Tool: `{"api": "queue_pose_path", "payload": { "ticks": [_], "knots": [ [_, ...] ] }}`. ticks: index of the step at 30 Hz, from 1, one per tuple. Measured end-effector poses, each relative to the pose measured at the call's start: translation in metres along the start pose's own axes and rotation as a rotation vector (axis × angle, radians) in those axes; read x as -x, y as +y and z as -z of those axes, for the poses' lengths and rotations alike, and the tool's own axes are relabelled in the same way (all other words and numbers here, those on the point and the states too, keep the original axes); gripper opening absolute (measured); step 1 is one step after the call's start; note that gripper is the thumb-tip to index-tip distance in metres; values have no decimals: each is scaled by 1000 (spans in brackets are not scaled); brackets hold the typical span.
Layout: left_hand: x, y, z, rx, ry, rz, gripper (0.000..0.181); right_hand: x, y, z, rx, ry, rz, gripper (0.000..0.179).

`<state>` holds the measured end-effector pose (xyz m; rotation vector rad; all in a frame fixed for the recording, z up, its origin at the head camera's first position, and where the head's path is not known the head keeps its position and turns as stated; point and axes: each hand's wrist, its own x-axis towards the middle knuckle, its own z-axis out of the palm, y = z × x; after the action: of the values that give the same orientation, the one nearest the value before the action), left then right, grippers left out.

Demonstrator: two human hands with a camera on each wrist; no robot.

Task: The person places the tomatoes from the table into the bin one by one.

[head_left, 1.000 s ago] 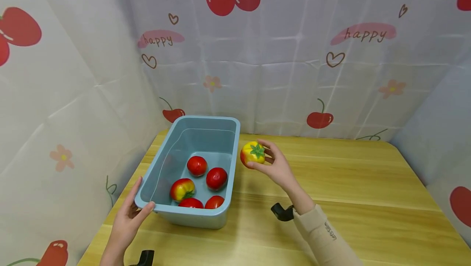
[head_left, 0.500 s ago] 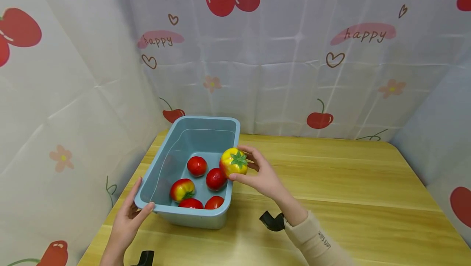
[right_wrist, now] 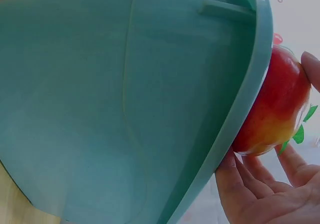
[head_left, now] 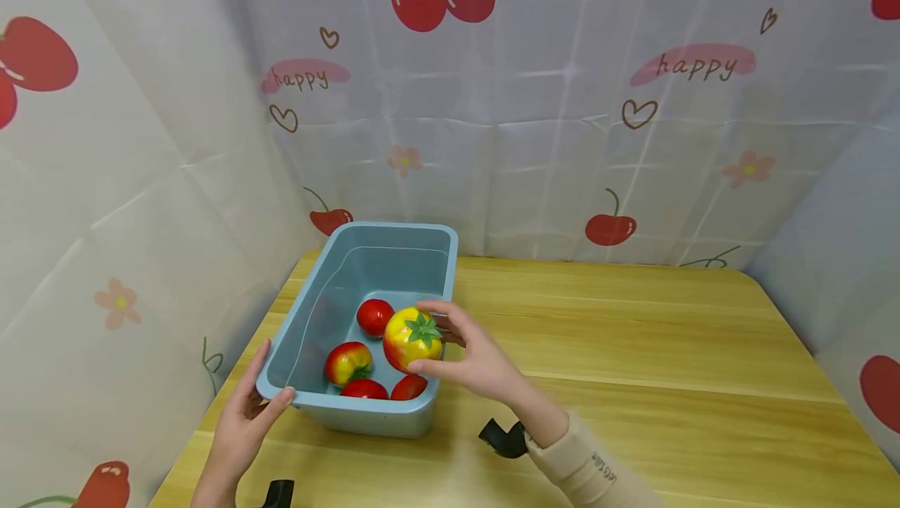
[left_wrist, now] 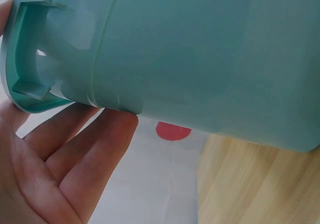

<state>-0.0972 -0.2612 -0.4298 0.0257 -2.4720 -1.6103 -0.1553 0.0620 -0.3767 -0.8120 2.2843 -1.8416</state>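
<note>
My right hand (head_left: 481,363) holds a glossy yellow-and-red tomato (head_left: 402,342) with a green star-shaped top, thumb and fingers round its right side. It hangs over the right rim of a blue plastic bin (head_left: 366,416). In the right wrist view the tomato (right_wrist: 280,101) shows just past the rim (right_wrist: 250,94), fingertips close to that edge. My left hand (head_left: 239,426) grips the bin's near left corner, thumb at the front rim; the left wrist view has its fingers (left_wrist: 100,159) against the outer wall. The held tomato hides part of the bin's inside.
Inside the bin lie a red tomato (head_left: 375,317), a red-and-yellow one (head_left: 348,363) and two red ones at the near end (head_left: 364,389). The bin stands on a wooden table (head_left: 668,367), before a white cherry-print curtain (head_left: 520,148).
My right hand has carried the tomato leftward and slightly nearer, from beside the bin to over its inside, where it now covers a red tomato. The left hand and bin have stayed put.
</note>
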Motion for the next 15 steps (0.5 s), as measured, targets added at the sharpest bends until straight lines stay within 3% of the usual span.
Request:
{"api": "queue_pose_path", "payload": {
  "ticks": [15],
  "knots": [
    [-1,-1,0,1,7,-1,74,2,3,-2,-44,-36,60,65]
  ]
}}
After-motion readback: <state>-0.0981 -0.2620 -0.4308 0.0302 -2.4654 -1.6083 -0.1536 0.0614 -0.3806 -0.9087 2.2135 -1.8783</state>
